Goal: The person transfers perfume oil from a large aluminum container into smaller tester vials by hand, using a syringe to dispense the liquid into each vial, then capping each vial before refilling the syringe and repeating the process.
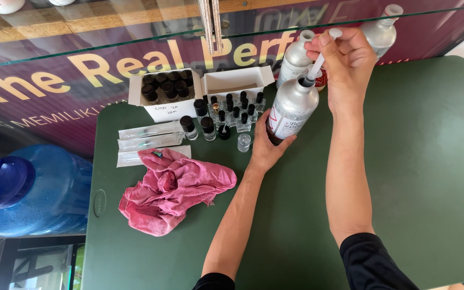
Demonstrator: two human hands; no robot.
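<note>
1. Nearest the camera are the person's two bare forearms, each ending in a black sleeve cuff at the bottom edge, stretched out over a dark green plastic table (404, 177).
2. The left hand (267, 147) is wrapped around the lower part of a silver metal bottle with a white and red label (291, 107), holding it tilted with its open neck towards the far side of the table.
3. The right hand (345, 53) is closed on a clear plastic syringe with a white plunger (320, 56); the syringe's tip sits in the bottle's open neck, and the thumb and fingers pinch the barrel near its top.
4. Just behind the held bottle stands a second silver bottle with a white cap (296, 53), and a third like it (381, 29) shows beyond the right hand.
5. Left of the left hand, a cluster of small clear glass vials with black caps (232, 113) stands on the table; one small uncapped vial (244, 141) stands near the hand's thumb.
6. Behind the vials sit two open white cardboard boxes: the left one (165, 91) is full of black caps, the right one (232, 80) looks empty.
7. Sealed syringe packets (149, 134) lie beside a crumpled pink cloth (173, 188).
8. A large blue water jug (28, 188) lies off the table's left edge.
</note>
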